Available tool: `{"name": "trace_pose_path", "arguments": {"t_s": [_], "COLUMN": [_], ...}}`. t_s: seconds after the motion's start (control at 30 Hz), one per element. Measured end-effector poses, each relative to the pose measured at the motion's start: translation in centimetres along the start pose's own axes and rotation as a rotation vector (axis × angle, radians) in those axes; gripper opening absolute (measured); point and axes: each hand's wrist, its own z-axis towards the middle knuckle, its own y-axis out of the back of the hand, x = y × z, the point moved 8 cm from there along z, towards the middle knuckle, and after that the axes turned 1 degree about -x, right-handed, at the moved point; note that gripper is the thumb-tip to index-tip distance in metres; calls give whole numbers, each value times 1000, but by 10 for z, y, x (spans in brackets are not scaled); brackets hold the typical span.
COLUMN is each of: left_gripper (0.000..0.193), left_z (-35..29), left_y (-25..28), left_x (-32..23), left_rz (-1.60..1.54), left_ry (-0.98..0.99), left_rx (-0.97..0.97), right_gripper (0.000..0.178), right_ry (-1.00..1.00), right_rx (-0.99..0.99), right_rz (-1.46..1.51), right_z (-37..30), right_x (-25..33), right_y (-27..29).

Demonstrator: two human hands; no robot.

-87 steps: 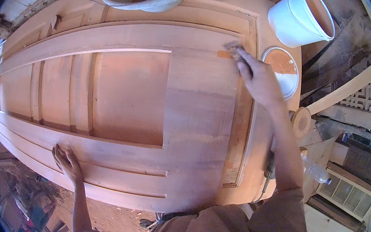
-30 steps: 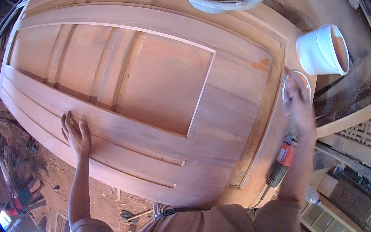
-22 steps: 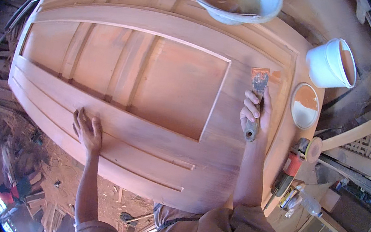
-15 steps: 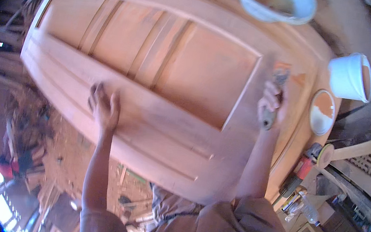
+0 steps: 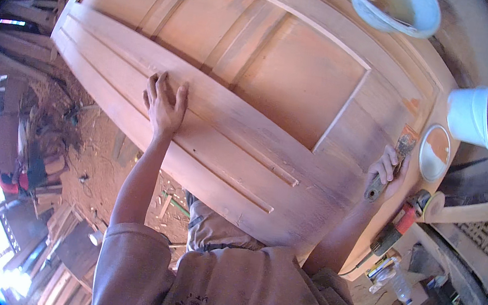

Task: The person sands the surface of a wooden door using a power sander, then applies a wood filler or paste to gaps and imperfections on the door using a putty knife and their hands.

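Note:
A large wooden door (image 5: 233,117) with recessed panels lies flat in front of me. My left hand (image 5: 165,106) rests on its near lower rail, fingers spread, holding nothing. In my right hand (image 5: 387,170) is a putty knife (image 5: 405,142), its wide blade smeared with orange filler and pointing away from me. That hand is at the right end of the door, and its fingers wrap round the handle. Just beyond it, a round white lid (image 5: 434,153) carries more orange filler. An orange smear (image 5: 412,105) shows on the wood above the blade.
A white bucket (image 5: 473,115) stands at the right edge, and a pale basin (image 5: 395,12) sits at the far side. A red and black angle grinder (image 5: 400,223) lies close to my right forearm. Wood scraps (image 5: 67,225) litter the ground at left; a plastic bottle (image 5: 401,287) lies lower right.
My right hand has moved right and nearer to me with the putty knife, toward the lid. The whole view has shifted; my left hand stays spread on the door.

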Motion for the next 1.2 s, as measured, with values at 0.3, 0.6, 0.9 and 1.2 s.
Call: {"name": "trace_pose_path", "arguments": {"t_s": [0.3,0.6,0.9,1.2], "left_gripper": [67,62,54,58], "left_z": [2,5,25,59], "left_y": [-5,-9,15,-36], "left_x": [8,2,29,1], "left_rz": [-16,-139,-764,-166], "left_ry": [-5,-39,-46,-568], "left_rx": [50,94,83,278], "right_gripper": [32,29,40,44], "right_ry": [216,378,494,601], "right_rx": [26,-43,-834,-772], "right_rz": [-40,-160,-1458,-2477], "right_z": [-50,-91,-20,121], "right_x": [-11,-56,-81,-84], "right_y": [-21,3,-9,-16]}}
